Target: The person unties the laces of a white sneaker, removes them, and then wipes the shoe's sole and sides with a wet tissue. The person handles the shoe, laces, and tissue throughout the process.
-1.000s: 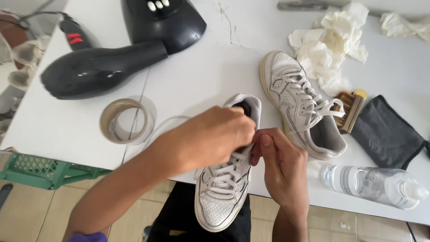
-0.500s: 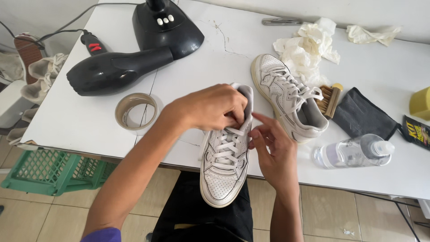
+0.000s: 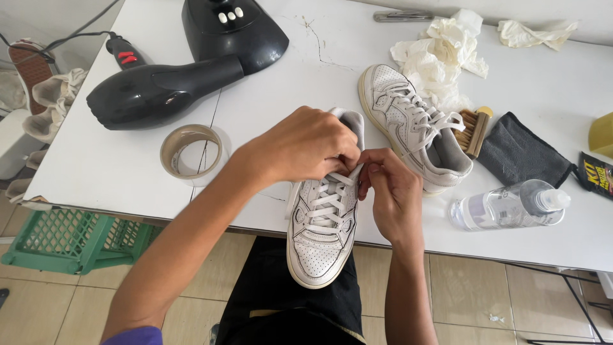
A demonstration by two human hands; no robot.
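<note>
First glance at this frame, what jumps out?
Both hands, left hand and right hand, meet at the laces of a white sneaker whose toe overhangs the white table's near edge. Its mate lies just right, beside crumpled white cloths. A large black hair dryer lies at far left, with a tape roll below it.

— Where did the white sneaker (image 3: 321, 223) lie?
— It lay sole-down at the near edge of the white table (image 3: 115, 160), its perforated toe jutting past the edge toward the person.
— And its state?
— Its white laces (image 3: 327, 203) crossed loosely up the front; the upper part was hidden.
</note>
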